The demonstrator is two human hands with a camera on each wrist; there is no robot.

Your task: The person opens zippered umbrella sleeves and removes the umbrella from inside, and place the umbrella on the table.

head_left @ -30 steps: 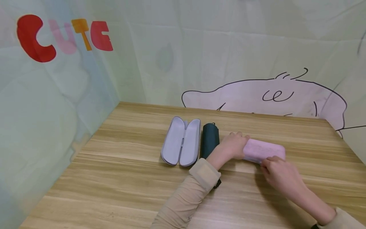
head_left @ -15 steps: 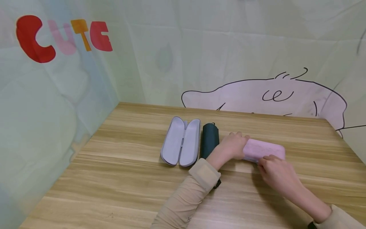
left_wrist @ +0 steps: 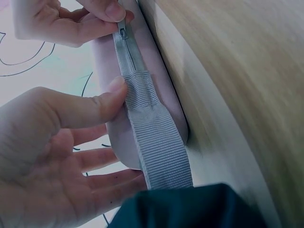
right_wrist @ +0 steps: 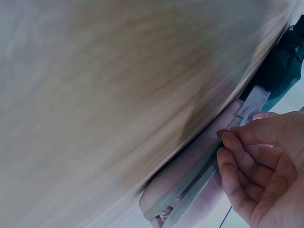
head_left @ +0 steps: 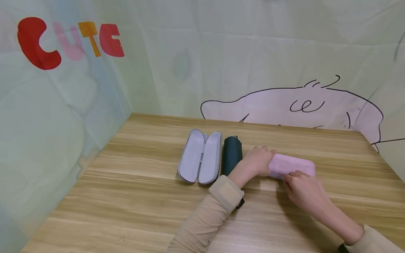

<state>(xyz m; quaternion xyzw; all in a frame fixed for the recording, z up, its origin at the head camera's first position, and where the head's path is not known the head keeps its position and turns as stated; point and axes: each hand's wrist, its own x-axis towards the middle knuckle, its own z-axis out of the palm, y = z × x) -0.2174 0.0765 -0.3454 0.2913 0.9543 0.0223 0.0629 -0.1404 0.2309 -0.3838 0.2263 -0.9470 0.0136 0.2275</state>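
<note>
A pink zippered case point(head_left: 294, 162) lies on the table on my right side. My left hand point(head_left: 257, 161) grips its left end; the left wrist view shows the thumb against the zip's edge and the fingers on the far side. A ribbed grey tab point(left_wrist: 159, 137) runs off that end of the case. My right hand point(head_left: 307, 191) pinches the zipper pull point(left_wrist: 122, 26) between thumb and finger on the near side. In the right wrist view the zip's grey tapes point(right_wrist: 187, 194) stand parted behind the pull, with something inside that is too unclear to name.
A folded dark green umbrella point(head_left: 232, 154) lies beside the left hand, partly under the left forearm. Left of it, a grey-lavender glasses case point(head_left: 200, 158) lies unfolded. A printed cloth point(head_left: 171, 70) walls the wooden table point(head_left: 133, 203) at the back and left.
My right hand has slid a little to the left along the near side of the pink case. The left hand and the case have stayed where they were.
</note>
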